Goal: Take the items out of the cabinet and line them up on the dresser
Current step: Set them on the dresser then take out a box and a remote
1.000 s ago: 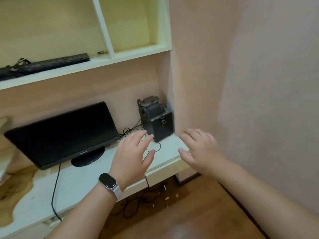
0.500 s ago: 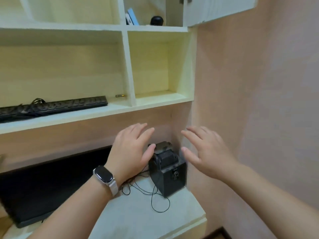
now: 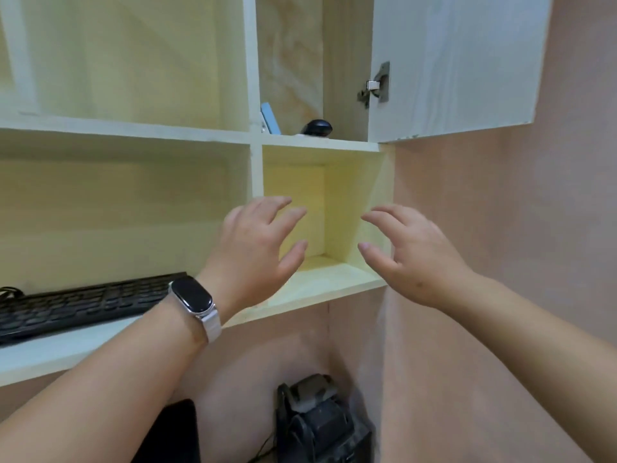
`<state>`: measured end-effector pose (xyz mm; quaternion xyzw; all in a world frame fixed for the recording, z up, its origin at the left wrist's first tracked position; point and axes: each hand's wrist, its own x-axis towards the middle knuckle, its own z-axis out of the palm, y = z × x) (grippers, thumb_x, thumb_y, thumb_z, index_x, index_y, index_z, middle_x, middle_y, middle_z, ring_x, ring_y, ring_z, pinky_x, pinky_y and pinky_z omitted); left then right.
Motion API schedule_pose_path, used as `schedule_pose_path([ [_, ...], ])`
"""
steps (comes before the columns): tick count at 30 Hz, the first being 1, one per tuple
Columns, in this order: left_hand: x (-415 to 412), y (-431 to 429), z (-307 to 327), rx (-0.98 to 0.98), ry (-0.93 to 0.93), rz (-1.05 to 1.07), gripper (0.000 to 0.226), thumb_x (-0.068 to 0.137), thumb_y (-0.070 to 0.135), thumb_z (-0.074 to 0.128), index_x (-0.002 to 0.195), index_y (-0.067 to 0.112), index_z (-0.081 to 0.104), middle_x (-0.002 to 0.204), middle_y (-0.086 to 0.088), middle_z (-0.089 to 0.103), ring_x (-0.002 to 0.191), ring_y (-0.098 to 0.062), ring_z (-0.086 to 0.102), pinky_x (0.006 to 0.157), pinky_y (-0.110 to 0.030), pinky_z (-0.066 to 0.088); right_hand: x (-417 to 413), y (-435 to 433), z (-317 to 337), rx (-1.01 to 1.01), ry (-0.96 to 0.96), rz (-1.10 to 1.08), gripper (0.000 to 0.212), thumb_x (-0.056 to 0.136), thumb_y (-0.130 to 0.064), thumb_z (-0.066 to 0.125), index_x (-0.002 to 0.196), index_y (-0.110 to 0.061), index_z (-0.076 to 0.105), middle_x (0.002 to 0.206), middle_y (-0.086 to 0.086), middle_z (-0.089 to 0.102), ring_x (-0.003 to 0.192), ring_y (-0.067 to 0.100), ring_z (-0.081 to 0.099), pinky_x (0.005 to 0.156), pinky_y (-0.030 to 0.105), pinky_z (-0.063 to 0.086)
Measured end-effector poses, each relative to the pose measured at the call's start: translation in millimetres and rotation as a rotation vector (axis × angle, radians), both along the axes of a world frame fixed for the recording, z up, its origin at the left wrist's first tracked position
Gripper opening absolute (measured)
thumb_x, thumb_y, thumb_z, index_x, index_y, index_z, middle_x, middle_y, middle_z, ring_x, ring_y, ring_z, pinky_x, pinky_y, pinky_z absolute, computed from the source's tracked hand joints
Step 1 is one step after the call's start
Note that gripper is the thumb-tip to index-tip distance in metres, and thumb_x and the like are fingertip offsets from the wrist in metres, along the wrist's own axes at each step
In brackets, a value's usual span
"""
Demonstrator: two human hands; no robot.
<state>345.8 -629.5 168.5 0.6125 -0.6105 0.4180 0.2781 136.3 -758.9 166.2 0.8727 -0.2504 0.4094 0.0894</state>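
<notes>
The upper cabinet compartment (image 3: 317, 142) stands with its white door (image 3: 457, 65) swung out to the right. Inside it a light-blue flat item (image 3: 270, 118) leans at the left and a black rounded object (image 3: 317, 128) lies to its right. My left hand (image 3: 257, 252), with a watch on the wrist, and my right hand (image 3: 410, 255) are raised side by side in front of the bare cubby below that compartment. Both hands are open with fingers spread, holding nothing, well below the two items.
A black keyboard (image 3: 83, 302) lies on the long shelf at the left. A black boxy device (image 3: 320, 426) stands at the bottom beside the pink wall (image 3: 500, 262); a monitor's corner (image 3: 173, 432) shows to its left. The door hinge (image 3: 375, 84) juts from the door.
The view has tilted upward from the desk to the shelves, and both open hands have risen from above the desk to the cubby level. The open upper compartment has come into sight.
</notes>
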Motion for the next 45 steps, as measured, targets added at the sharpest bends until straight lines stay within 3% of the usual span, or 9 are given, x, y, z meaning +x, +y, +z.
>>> schedule_pose_path([
  [7,1.8,-32.8,78.1,-0.059,-0.198,0.022,0.047,0.090,0.038,0.051,0.131,0.016,0.056,0.133,-0.011,0.056,0.121,-0.031,0.051,0.096,-0.047,0.043,30.6,-42.4,73.7,-0.097,-0.068,0.070,0.049,0.094,-0.046,0.050,0.136,-0.021,0.048,0.137,0.000,0.049,0.122,0.020,0.044,0.098,0.037,0.038],
  [12,1.5,-56.5,131.7,-0.004,-0.268,0.020,0.046,0.090,0.036,0.051,0.132,0.017,0.054,0.135,-0.010,0.053,0.119,-0.031,0.052,0.094,-0.049,0.047,53.0,-75.6,122.1,0.028,-0.171,0.270,0.048,0.094,-0.046,0.052,0.137,-0.027,0.045,0.135,-0.008,0.046,0.093,0.009,0.050,0.085,0.031,0.040],
  [16,0.5,-76.9,168.0,0.044,-0.227,0.106,0.042,0.093,0.030,0.055,0.134,0.019,0.052,0.132,-0.005,0.053,0.116,-0.024,0.052,0.092,-0.033,0.043,74.7,-99.5,142.8,0.046,-0.136,0.433,0.050,0.093,-0.045,0.054,0.138,-0.027,0.043,0.139,-0.006,0.044,0.119,0.013,0.048,0.099,0.036,0.042],
  [23,-1.4,-107.5,220.0,0.345,-0.191,0.673,0.046,0.094,0.035,0.055,0.138,0.025,0.045,0.135,-0.005,0.049,0.114,-0.027,0.053,0.088,-0.038,0.045,108.2,-132.2,166.9,0.097,-0.117,0.522,0.049,0.089,-0.048,0.055,0.133,-0.029,0.048,0.135,-0.005,0.046,0.103,0.017,0.055,0.089,0.041,0.051],
  [27,-0.8,-124.9,232.0,0.488,-0.163,0.949,0.055,0.092,0.046,0.056,0.139,0.021,0.044,0.127,-0.007,0.058,0.113,-0.028,0.054,0.079,-0.033,0.041,117.2,-140.9,180.7,0.088,-0.091,0.555,0.046,0.087,-0.043,0.058,0.130,-0.027,0.054,0.132,-0.002,0.051,0.094,0.018,0.056,0.078,0.033,0.050],
  [32,-4.0,-135.1,234.7,0.567,-0.060,1.130,0.051,0.088,0.057,0.054,0.116,0.014,0.057,0.101,-0.006,0.064,0.091,-0.027,0.058,0.066,-0.031,0.040,123.6,-146.5,187.3,0.114,-0.045,0.610,0.037,0.083,-0.032,0.063,0.119,-0.025,0.063,0.114,-0.004,0.064,0.091,0.016,0.055,0.078,0.030,0.051],
  [36,-2.6,-141.7,228.8,0.563,-0.013,1.150,0.046,0.091,0.056,0.048,0.104,0.014,0.058,0.087,-0.002,0.058,0.082,-0.025,0.055,0.066,-0.031,0.041,123.6,-147.5,185.6,0.099,-0.050,0.620,0.018,0.081,-0.028,0.061,0.095,-0.024,0.070,0.091,-0.001,0.069,0.082,0.021,0.063,0.068,0.033,0.055],
  [40,-1.5,-140.0,224.2,0.468,-0.048,1.138,0.039,0.091,0.054,0.047,0.098,0.017,0.058,0.082,-0.001,0.058,0.077,-0.024,0.058,0.057,-0.030,0.039,114.2,-148.9,178.1,-0.025,-0.110,0.569,0.014,0.089,-0.027,0.053,0.095,-0.020,0.063,0.087,0.000,0.062,0.078,0.025,0.059,0.051,0.026,0.039],
  [45,-3.2,-134.2,218.7,0.282,-0.132,1.055,0.028,0.088,0.030,0.054,0.115,0.021,0.058,0.104,-0.006,0.065,0.091,-0.028,0.060,0.060,-0.030,0.038,103.9,-146.4,163.0,-0.131,-0.263,0.598,0.012,0.091,-0.022,0.053,0.098,-0.013,0.052,0.088,-0.001,0.049,0.079,0.028,0.052,0.061,0.036,0.040],
])
